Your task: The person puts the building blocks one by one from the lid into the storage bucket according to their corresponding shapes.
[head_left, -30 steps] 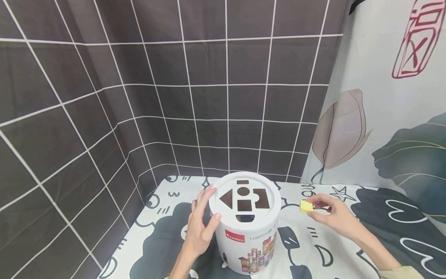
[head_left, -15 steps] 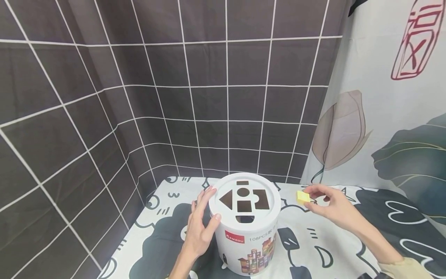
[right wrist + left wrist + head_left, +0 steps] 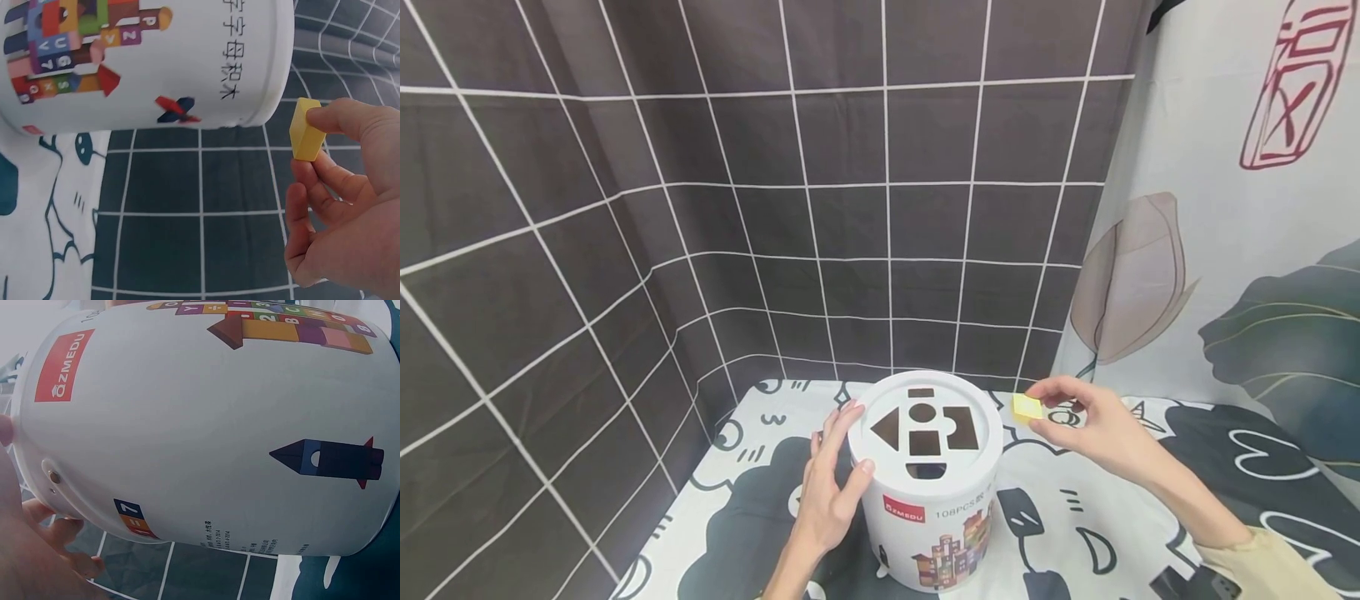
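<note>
A white bucket (image 3: 925,533) stands upright in the head view, printed with colourful block pictures. Its white lid (image 3: 880,467) has several cut-outs, among them a triangle, a circle and a square. My left hand (image 3: 831,500) rests against the bucket's left side, fingers spread and touching the lid rim; the left wrist view shows that hand (image 3: 31,531) beside the bucket wall. To the right of the lid, my right hand (image 3: 1093,425) pinches a small yellow block (image 3: 1027,407) between thumb and fingertips. In the right wrist view the yellow block (image 3: 306,130) appears slightly apart from the bucket.
Under the bucket lies a white cloth (image 3: 775,417) with black cartoon drawings. A dark curtain (image 3: 820,217) with white grid lines hangs behind and to the left. At the right hangs a pale curtain (image 3: 1225,208) with leaf prints.
My right hand has moved left and upward with the yellow block, closer to the lid. The left hand and the bucket stay in place.
</note>
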